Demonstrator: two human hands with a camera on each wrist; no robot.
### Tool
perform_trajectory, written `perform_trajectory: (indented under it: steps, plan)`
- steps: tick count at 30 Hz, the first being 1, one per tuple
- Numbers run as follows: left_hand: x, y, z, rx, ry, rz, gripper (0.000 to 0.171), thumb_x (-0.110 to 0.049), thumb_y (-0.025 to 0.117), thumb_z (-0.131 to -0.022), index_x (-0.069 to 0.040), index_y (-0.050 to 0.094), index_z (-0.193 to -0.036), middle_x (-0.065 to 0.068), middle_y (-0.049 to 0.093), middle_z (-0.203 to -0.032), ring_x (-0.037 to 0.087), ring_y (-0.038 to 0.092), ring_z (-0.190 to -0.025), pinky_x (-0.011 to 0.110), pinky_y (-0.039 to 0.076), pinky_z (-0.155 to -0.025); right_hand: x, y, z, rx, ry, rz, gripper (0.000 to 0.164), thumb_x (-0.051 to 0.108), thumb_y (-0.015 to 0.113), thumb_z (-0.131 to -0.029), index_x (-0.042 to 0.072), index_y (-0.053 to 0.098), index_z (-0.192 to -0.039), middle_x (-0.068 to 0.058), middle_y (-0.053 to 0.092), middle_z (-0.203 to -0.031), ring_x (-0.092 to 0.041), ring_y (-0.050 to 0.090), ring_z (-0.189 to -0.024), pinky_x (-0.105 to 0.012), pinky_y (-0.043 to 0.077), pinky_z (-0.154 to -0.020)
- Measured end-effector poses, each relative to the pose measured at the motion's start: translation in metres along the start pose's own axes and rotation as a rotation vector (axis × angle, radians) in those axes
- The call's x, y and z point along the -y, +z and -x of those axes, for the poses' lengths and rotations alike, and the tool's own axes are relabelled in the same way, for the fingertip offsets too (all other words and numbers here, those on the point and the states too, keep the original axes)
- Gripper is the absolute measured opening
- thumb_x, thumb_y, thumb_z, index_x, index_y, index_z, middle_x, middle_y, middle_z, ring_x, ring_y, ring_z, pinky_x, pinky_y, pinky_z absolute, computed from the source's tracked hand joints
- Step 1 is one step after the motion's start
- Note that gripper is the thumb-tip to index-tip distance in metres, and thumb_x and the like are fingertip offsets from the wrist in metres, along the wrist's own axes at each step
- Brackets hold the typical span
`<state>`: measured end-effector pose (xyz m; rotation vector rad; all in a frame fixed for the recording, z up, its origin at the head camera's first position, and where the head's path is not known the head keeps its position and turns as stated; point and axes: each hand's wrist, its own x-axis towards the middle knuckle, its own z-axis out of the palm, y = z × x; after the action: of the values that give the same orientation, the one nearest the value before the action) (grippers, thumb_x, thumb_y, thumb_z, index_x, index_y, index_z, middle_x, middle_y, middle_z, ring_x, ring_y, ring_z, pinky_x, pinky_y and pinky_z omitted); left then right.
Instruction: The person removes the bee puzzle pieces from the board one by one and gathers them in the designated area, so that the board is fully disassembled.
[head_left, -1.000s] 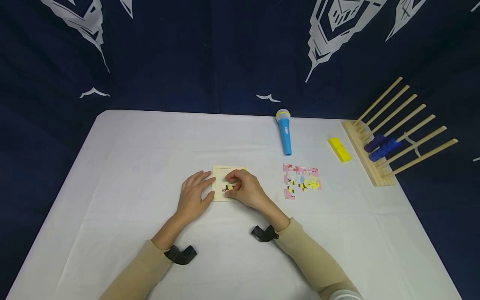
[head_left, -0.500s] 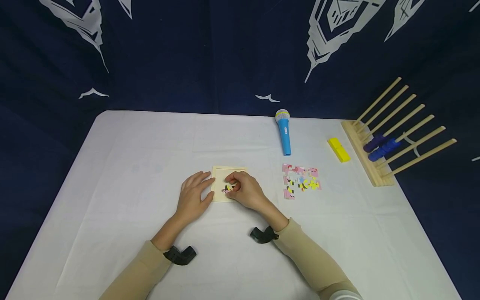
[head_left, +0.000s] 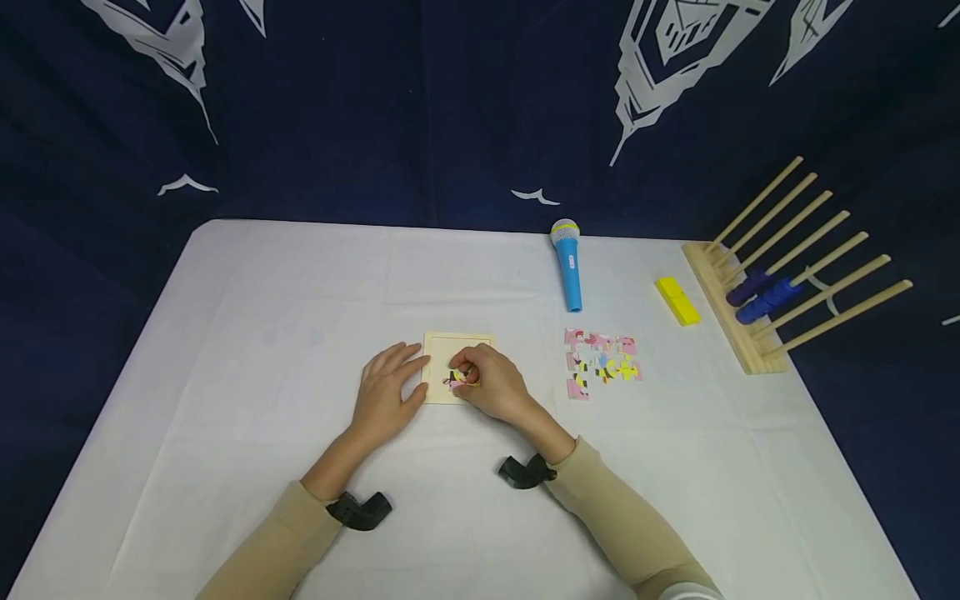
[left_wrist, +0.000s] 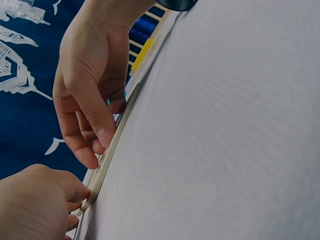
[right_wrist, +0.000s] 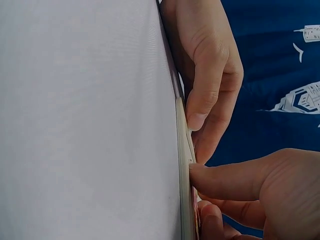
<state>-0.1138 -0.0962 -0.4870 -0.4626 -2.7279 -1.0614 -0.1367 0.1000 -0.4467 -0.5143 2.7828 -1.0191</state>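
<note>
A shallow wooden puzzle tray lies flat on the white table between the hands. Printed puzzle pieces with black, yellow and pink show in its lower part, partly covered by fingers. My left hand rests at the tray's left edge with relaxed fingers spread along it; in the left wrist view that hand touches the tray's rim. My right hand reaches over the tray, its thumb and bent fingers pinching a puzzle piece that is mostly hidden. From the right wrist, the thumb lies right at the tray's surface.
Loose puzzle pieces lie spread to the right of the tray. Behind them is a blue toy microphone. A yellow block sits beside a wooden peg rack with blue and purple beads. A dark patterned cloth hangs behind the table.
The right hand's fingers shift slightly over the tray, curling a little more around the piece. The left hand stays at the tray's edge, and the loose pieces have not moved.
</note>
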Motion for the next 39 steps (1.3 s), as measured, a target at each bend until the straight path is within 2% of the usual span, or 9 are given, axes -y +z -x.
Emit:
perform_trajectory:
  steps: [16, 26, 33, 39]
  plan:
    - [0.0010, -0.0001, 0.0012, 0.003, 0.003, -0.003, 0.039, -0.012, 0.066, -0.087, -0.004, 0.065, -0.125, 0.012, 0.055, -0.141, 0.033, 0.039, -0.138, 0.054, 0.025, -0.114, -0.0021, 0.0034, -0.0010, 0.019, 0.002, 0.040, 0.024, 0.008, 0.080, -0.077, 0.014, 0.070, -0.098, 0.002, 0.055, -0.083, -0.007, 0.048, -0.072, -0.022, 0.038, -0.063]
    - [-0.0013, -0.0015, 0.0003, 0.004, 0.004, -0.001, 0.039, -0.011, 0.066, -0.087, -0.003, 0.065, -0.125, 0.013, 0.055, -0.141, 0.033, 0.039, -0.138, 0.054, 0.024, -0.115, -0.0011, 0.0016, -0.0004, 0.029, -0.007, 0.055, 0.025, 0.010, 0.079, -0.079, 0.013, 0.069, -0.101, 0.001, 0.056, -0.088, -0.008, 0.047, -0.071, -0.022, 0.038, -0.062]
    - [-0.0010, -0.0006, 0.0001, 0.002, 0.007, 0.006, 0.039, -0.011, 0.066, -0.086, -0.003, 0.065, -0.125, 0.013, 0.055, -0.141, 0.034, 0.039, -0.138, 0.054, 0.025, -0.114, -0.0011, 0.0007, 0.0000, 0.032, -0.011, 0.042, 0.025, 0.009, 0.079, -0.079, 0.013, 0.067, -0.100, 0.000, 0.056, -0.090, -0.009, 0.046, -0.072, -0.022, 0.036, -0.062]
    - [0.0001, 0.0004, -0.0007, 0.001, 0.010, 0.000, 0.039, -0.012, 0.066, -0.087, -0.004, 0.065, -0.125, 0.013, 0.055, -0.141, 0.034, 0.040, -0.138, 0.055, 0.024, -0.114, -0.0025, 0.0001, -0.0022, 0.015, -0.057, -0.029, 0.021, 0.005, 0.078, -0.078, 0.014, 0.065, -0.093, 0.001, 0.062, -0.081, -0.008, 0.047, -0.064, -0.021, 0.037, -0.060]
